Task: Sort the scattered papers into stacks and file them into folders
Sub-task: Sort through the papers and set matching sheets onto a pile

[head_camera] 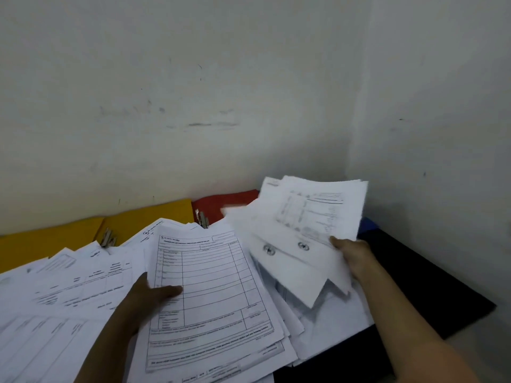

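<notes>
My left hand (143, 297) grips a stack of printed forms (213, 294) by its left edge, thumb on top of the ruled table sheet. My right hand (352, 255) holds a fanned, blurred bundle of white sheets (307, 225) lifted above the pile at the right. Loose papers (69, 299) cover the surface below and to the left. Behind them lie an open yellow folder (143, 217) with a metal clip (108, 239) and a red folder (221, 203) with its own clip (202, 219).
A dark, near-black folder or mat (431, 277) lies at the right under the papers, with a blue edge (366, 223) showing behind my right hand. Pale walls meet in a corner (356, 134) directly behind the folders.
</notes>
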